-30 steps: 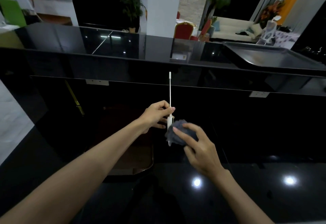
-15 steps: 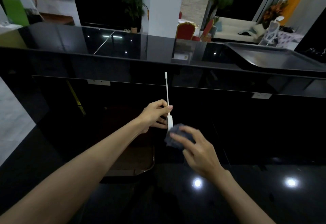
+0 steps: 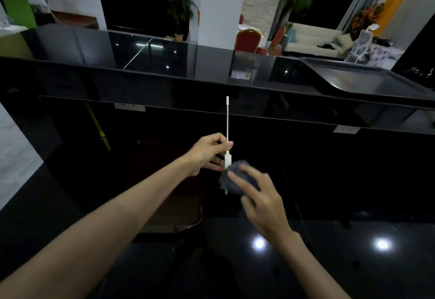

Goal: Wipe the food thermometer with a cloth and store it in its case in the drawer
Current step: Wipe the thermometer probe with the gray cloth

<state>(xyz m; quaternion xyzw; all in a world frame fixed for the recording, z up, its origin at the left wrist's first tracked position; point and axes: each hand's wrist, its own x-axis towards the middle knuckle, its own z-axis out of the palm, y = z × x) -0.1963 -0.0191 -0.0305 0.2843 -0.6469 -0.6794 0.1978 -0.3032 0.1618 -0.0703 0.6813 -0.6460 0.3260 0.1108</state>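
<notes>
My left hand (image 3: 207, 154) pinches a slim white food thermometer (image 3: 227, 122) and holds it upright, its thin stem pointing up and its thicker white body just below my fingers. My right hand (image 3: 260, 198) grips a bunched dark grey cloth (image 3: 231, 178), which presses against the thermometer's lower end and hides the tip there. Both hands hover above a glossy black counter (image 3: 329, 263). No case or drawer is visible.
A raised black ledge (image 3: 164, 73) runs across the far side, with a dark metal tray (image 3: 367, 82) at its right end. A brown chair seat (image 3: 179, 209) shows below my left forearm. Wall sockets (image 3: 129, 106) sit under the ledge.
My right hand has shifted the cloth slightly around the thermometer's lower end, rubbing it. My left hand keeps the thermometer upright in nearly the same spot.
</notes>
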